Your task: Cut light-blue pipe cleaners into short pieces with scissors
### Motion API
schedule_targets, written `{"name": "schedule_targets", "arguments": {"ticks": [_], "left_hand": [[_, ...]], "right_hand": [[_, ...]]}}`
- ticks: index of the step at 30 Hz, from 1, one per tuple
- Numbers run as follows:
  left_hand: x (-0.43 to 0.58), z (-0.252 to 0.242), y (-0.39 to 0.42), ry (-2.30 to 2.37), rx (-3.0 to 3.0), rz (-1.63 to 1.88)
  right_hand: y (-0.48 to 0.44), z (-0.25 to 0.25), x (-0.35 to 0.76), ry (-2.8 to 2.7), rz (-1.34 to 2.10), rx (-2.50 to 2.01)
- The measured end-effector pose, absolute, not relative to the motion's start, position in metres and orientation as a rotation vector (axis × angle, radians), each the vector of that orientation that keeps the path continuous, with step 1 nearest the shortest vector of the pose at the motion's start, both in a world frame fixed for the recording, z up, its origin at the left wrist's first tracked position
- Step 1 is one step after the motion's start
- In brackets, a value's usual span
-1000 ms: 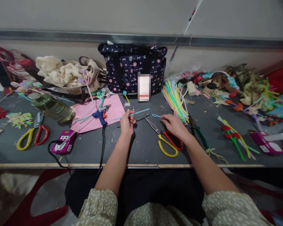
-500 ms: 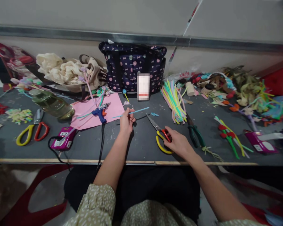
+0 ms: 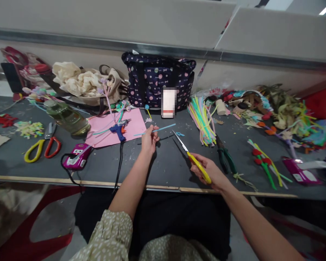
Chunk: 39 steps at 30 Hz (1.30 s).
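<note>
Head view: left hand (image 3: pixel 149 140) pinching a thin, light-blue, fuzzy-looking stem (image 3: pixel 165 127) over the grey table (image 3: pixel 163 170); right hand (image 3: pixel 208 169) gripping yellow-and-red-handled metal scissors (image 3: pixel 198 166), tips near the stem; apparent step, readying them; a cut would call for parted blades.

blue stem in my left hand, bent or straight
Straight where visible: the blue stem runs unbent either side of your left hand; its middle is hidden.
</note>
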<state>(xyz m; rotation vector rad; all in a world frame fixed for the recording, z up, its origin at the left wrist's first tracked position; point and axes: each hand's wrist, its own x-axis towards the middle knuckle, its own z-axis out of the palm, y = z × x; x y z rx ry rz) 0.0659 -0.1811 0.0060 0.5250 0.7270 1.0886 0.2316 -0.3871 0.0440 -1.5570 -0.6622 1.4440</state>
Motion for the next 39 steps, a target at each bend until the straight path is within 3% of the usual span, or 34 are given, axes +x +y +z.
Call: {"name": "schedule_targets", "arguments": {"ticks": [11,27,39], "left_hand": [[0.067,0.003,-0.18,0.73,0.537,1.083],[0.07,0.003,-0.183,0.759,0.594,0.993],[0.073,0.007,-0.187,0.765,0.614,0.949]], "right_hand": [[-0.393,0.037,0.233,-0.764,1.497,-1.231],[-0.361,0.046,0.224,-0.832,1.441,-1.518],[-0.35,0.046,0.22,-0.75,1.397,-1.49]]}}
